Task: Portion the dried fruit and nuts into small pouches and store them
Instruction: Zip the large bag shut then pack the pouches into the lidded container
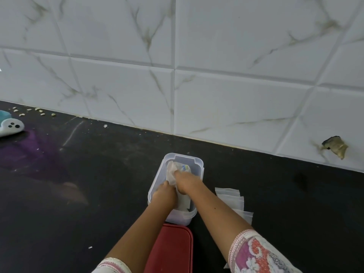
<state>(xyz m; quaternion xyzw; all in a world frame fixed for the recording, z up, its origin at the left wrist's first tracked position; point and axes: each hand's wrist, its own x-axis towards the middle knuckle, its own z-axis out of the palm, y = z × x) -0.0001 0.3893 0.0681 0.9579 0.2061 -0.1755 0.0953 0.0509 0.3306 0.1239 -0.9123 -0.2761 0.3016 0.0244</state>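
The small clear plastic pouch (172, 171) sits inside the translucent rectangular plastic box (157, 182) on the black desk (78, 184), straight ahead. Both hands reach in: right hand (186, 183) and left hand (164, 195) grasping it. Spare flat pouches (236, 201) lie nearer the right.

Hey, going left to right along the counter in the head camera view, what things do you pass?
White and teal gadget → scattered nut pieces → clear plastic container with both hands inside → stack of empty clear pouches → chipped hole in the wall tile.
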